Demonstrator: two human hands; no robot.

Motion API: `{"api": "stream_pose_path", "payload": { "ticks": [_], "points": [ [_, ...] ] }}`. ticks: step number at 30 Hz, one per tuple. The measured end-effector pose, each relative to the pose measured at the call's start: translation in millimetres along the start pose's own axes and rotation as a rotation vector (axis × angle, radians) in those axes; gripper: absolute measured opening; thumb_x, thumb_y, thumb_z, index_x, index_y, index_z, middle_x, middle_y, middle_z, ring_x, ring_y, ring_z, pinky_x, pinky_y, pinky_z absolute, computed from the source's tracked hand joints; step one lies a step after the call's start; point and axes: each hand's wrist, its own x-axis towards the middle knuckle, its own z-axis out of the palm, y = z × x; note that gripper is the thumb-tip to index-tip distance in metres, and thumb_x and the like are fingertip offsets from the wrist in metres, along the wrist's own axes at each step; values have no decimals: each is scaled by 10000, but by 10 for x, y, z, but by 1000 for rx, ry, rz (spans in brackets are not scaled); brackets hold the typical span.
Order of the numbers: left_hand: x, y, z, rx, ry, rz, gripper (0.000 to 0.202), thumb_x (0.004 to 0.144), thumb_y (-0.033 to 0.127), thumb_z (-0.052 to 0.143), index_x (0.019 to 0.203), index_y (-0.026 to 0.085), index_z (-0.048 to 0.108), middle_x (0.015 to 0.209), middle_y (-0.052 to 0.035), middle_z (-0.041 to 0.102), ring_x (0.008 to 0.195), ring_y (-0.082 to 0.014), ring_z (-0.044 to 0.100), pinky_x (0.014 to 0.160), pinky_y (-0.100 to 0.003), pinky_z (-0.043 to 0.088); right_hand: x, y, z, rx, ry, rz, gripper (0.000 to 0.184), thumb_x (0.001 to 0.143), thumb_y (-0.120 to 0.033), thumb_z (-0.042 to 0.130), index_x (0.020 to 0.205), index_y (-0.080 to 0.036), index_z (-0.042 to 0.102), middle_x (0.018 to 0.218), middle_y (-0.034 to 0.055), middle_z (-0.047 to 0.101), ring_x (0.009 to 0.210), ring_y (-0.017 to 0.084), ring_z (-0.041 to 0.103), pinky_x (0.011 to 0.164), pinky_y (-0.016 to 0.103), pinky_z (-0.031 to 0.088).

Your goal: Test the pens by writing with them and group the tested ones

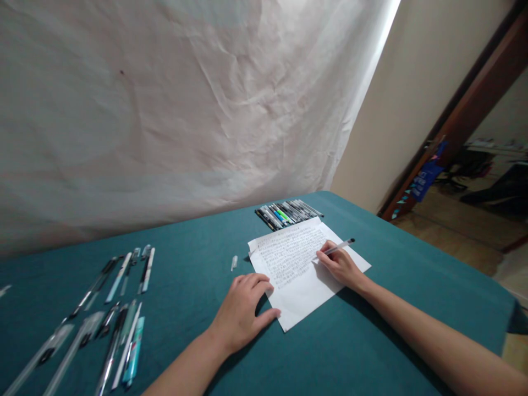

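White paper [305, 305] covered in rows of small handwriting lies tilted on the table, with what looks like another sheet under it. My right hand [339, 265] grips a pen [343, 244] with a clear barrel and dark end, its tip by the right part of the written lines. My left hand [247, 308] rests at the paper's lower left edge, thumb and fingers apart, fingertips and thumb touching the sheet. A small clear pen cap [235, 262] lies on the cloth to the left of the paper.
A dense row of pens [284, 213] lies just behind the paper. More pens [134, 352] are spread in groups at the left. Green cloth [198, 247] covers the table. A white sheet [185, 110] hangs behind it, and a doorway opens at the right.
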Motion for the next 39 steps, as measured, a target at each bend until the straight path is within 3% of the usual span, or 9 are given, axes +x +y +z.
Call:
{"api": "stream_pose_path", "payload": {
  "ticks": [12,20,24,29,32,35,39],
  "points": [
    [-7,0,-6,-7,2,-1,284,746,359,606,991,228,547,1096,-39,541,1046,-222,462,911,-395,316,3,14,3,5,3,-25,205,795,-321,470,640,-189,444,578,-29,458,524,113,418,514,235,328],
    [-16,4,-4,-37,18,-3,278,738,356,613,975,223,558,1096,-48,545,1041,-229,465,913,-403,317,7,44,-22,53,29,57,208,807,-330,469,655,-193,438,533,-51,423,479,104,401,476,225,324],
    [-34,8,3,-123,74,-30,243,745,336,599,953,213,570,1061,-58,560,1007,-230,485,893,-394,339,2,-99,-22,165,-16,50,235,849,-376,436,730,-183,496,574,-26,503,506,112,468,496,230,379],
    [-13,-46,24,-376,330,-250,178,831,342,464,869,186,539,884,-39,573,832,-174,528,763,-310,406,138,-670,215,234,-253,-145,250,887,-355,388,980,-189,550,767,32,631,671,144,589,624,258,461],
    [6,-179,23,-553,668,-495,262,877,398,336,820,187,479,721,1,515,683,-142,502,667,-276,411,299,-1051,559,123,-289,-328,216,853,-347,462,932,-188,585,770,34,642,696,157,601,633,259,458],
    [8,-351,14,-644,928,-628,275,863,439,350,863,185,454,762,-10,512,734,-151,507,704,-287,412,431,-1321,956,-28,-335,-491,180,812,-281,539,960,-195,597,870,46,646,794,173,598,716,274,448],
    [3,-501,12,-704,1017,-701,315,847,472,367,951,183,439,900,-46,521,851,-171,517,770,-315,416,476,-1458,1337,-284,-388,-590,243,737,-136,607,972,-191,583,921,67,627,890,208,565,750,290,432]
  ]
}}
